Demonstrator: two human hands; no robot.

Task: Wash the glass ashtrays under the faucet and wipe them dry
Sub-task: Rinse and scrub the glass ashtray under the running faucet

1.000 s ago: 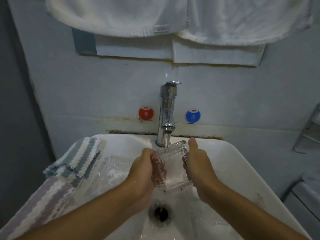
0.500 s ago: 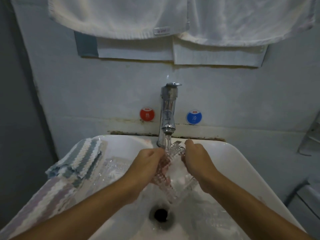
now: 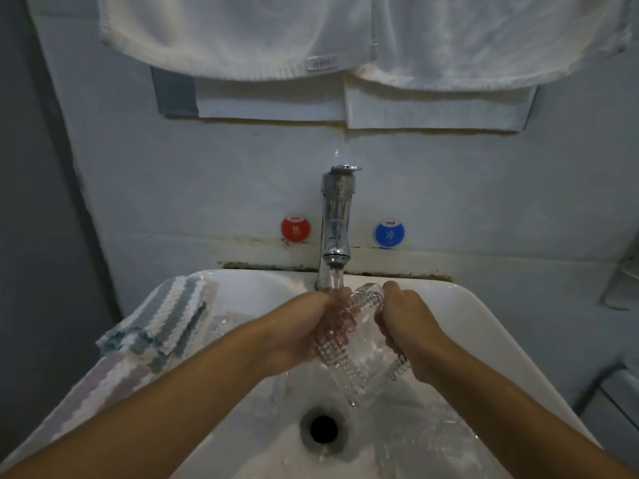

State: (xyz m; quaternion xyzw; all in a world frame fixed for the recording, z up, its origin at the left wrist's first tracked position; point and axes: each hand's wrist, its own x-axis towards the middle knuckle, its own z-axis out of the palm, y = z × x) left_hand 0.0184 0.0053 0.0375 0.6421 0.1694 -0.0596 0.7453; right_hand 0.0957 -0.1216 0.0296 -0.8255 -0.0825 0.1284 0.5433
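The glass ashtray [image 3: 349, 344] sits tilted between both hands, under the faucet [image 3: 334, 233]. The left hand [image 3: 304, 330] and right hand [image 3: 404, 323] each grip one side.

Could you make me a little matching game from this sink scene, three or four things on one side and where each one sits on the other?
Things:
1. glass ashtray
2. striped cloth
3. red round sticker
4. drain hole

Places:
A. on the wall, left of the faucet
B. at the bottom of the sink
C. held between the left hand and the right hand under the running water
D. draped over the sink's left rim

Pairs: 1-C, 2-D, 3-A, 4-B
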